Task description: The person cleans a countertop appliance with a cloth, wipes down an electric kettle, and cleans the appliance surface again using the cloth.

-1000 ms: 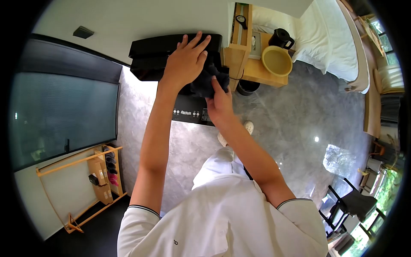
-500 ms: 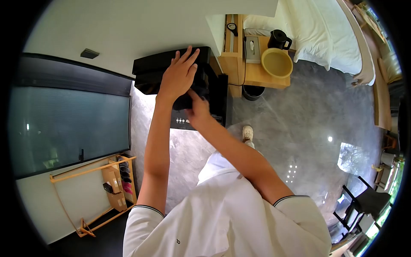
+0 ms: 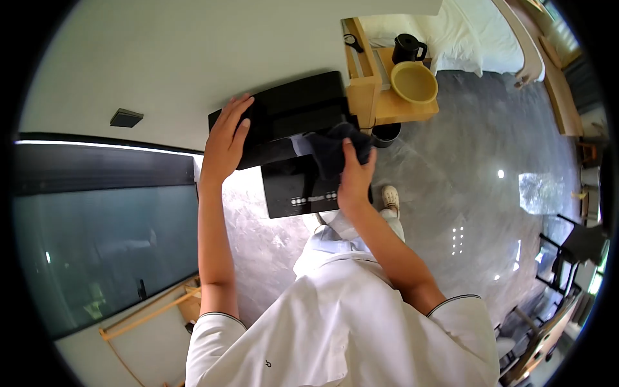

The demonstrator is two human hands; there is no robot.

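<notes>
A glossy black appliance (image 3: 290,106) stands against the wall, with a row of white round marks on its lower panel (image 3: 300,184). My left hand (image 3: 224,142) lies open on the left end of its upper part, fingers stretched out. A dark cloth (image 3: 325,148) is bunched in my right hand (image 3: 356,175), which presses it to the right side of the appliance, between the upper part and the lower panel. Part of the cloth spreads left along the upper part's lower edge. The surface beneath the cloth is hidden.
To the right, a wooden bedside shelf (image 3: 390,116) carries a yellow basin (image 3: 414,82) and a black kettle (image 3: 407,48). Under it stands a dark bin (image 3: 385,134). A wooden rack (image 3: 151,313) is at lower left, and a black chair (image 3: 577,242) at far right.
My left hand has moved left along the upper part of the appliance. My right hand has moved right with the dark cloth, which now shows more plainly. The view has shifted.
</notes>
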